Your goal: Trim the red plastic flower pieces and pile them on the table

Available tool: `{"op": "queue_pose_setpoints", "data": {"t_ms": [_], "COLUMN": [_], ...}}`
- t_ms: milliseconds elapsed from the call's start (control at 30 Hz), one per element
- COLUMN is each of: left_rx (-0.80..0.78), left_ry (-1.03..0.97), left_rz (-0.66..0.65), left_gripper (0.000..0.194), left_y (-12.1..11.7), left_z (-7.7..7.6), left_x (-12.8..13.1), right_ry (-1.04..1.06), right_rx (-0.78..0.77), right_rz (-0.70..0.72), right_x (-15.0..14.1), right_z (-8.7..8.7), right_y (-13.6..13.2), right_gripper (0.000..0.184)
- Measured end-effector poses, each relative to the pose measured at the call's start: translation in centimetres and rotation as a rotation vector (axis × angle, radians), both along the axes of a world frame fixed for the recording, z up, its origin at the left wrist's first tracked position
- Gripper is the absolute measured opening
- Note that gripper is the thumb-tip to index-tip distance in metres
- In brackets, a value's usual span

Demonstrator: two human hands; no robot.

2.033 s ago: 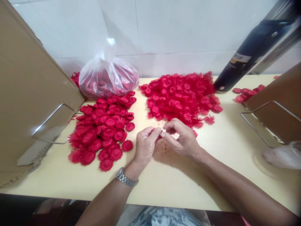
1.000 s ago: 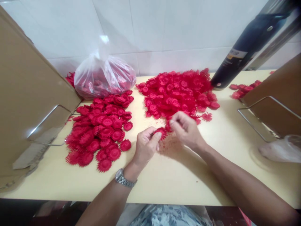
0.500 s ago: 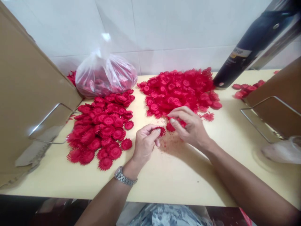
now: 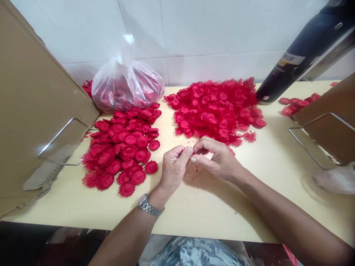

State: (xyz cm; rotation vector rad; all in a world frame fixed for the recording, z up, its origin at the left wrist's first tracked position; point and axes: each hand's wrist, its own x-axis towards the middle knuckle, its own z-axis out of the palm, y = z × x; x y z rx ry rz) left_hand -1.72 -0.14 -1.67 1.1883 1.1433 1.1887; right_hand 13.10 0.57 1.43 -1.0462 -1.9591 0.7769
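My left hand point(image 4: 175, 166) is closed, thumb pressed on the forefinger, around a red fringed flower piece that is now almost wholly hidden by the fingers. My right hand point(image 4: 220, 158) meets it at the fingertips, thumb and forefinger curled in a pinch; what lies between them I cannot make out. Left of my hands is a heap of red round flower pieces point(image 4: 129, 151) with fringed rims. Beyond my right hand spreads a larger pile of similar red flower pieces point(image 4: 213, 111). Small red crumbs point(image 4: 196, 170) lie on the table under my fingers.
A tied clear plastic bag point(image 4: 127, 87) of red pieces stands by the wall. Cardboard point(image 4: 47, 96) rises at left, more cardboard point(image 4: 330, 118) at right, each beside a wire loop. A dark bottle point(image 4: 285, 70) stands at the back right of the pale yellow table point(image 4: 194, 218).
My right hand has moved left and down, away from the pile's near edge, to meet my left fingertips. The flower piece in my left hand, visible before, is now covered.
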Motion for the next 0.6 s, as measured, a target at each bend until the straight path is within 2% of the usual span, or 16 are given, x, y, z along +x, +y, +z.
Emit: {"op": "queue_pose_setpoints", "data": {"t_ms": [100, 200, 333, 433, 600], "left_rx": [0.046, 0.098, 0.097, 0.054, -0.035], "left_ry": [0.083, 0.180, 0.240, 0.218, 0.056], "left_rz": [-0.032, -0.138, -0.209, -0.207, -0.147], "left_gripper": [0.038, 0.038, 0.024, 0.016, 0.018], "left_y": [-0.14, -0.21, -0.17, -0.14, -0.13], "left_z": [0.45, 1.00, 0.94, 0.68, 0.69], "left_x": [-0.16, -0.28, -0.19, -0.01, 0.24], "right_ry": [-0.019, -0.029, -0.026, -0.008, 0.061], "right_rx": [-0.123, -0.199, -0.133, -0.094, -0.128], "right_rz": [-0.010, 0.006, -0.012, -0.081, -0.174], "right_x": [0.07, 0.46, 0.90, 0.77, 0.01], "right_z": [-0.06, 0.05, -0.03, -0.20, -0.28], "right_y": [0.27, 0.58, 0.80, 0.78, 0.36], "right_gripper": [0.008, 0.004, 0.009, 0.011, 0.008]}}
